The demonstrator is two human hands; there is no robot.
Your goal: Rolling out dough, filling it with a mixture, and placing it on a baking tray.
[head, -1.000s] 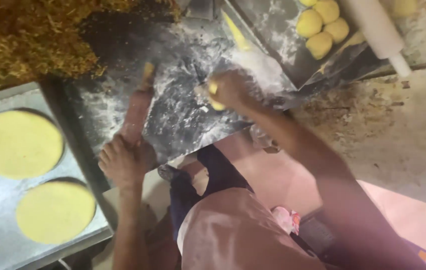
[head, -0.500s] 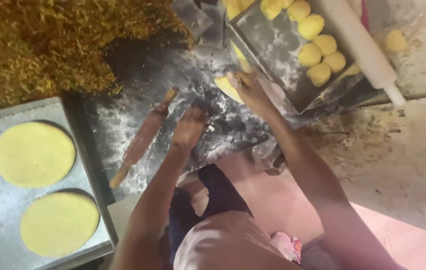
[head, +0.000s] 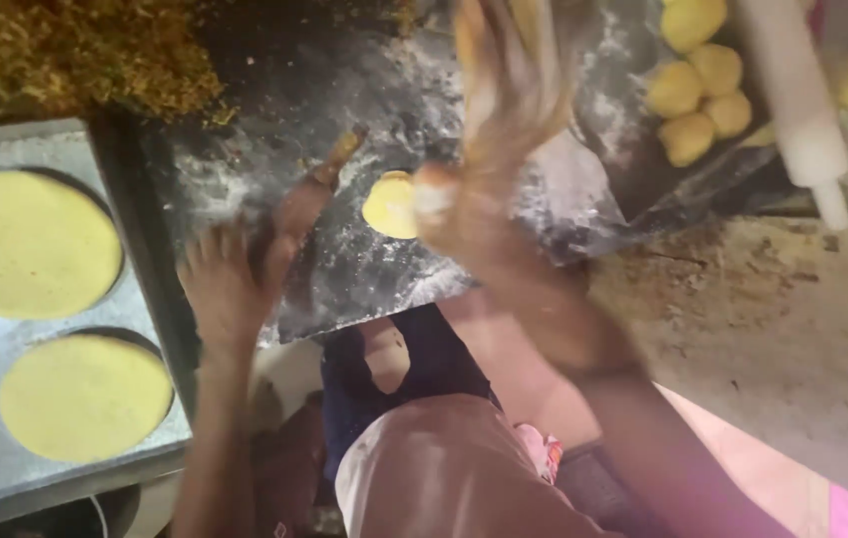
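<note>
On the floured board (head: 384, 269), left hand (head: 230, 289) grips the rolling pin (head: 309, 199); blurred right hand (head: 504, 110) spreads wide.

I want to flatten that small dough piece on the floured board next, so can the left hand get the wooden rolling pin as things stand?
Probably yes. The left hand already lies at the near end of the wooden rolling pin on the floured board, and nothing sits between them. Motion blur hides whether the fingers have closed on it. The small dough piece lies just beside the pin.

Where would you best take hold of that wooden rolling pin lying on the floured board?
Likely by the thicker middle of the wooden rolling pin, coming from the near end where the left hand already rests on it. It lies slanted on the floured board, its thin far tip pointing toward the dough disc, so an overhand grasp across the shaft suits it.
</note>
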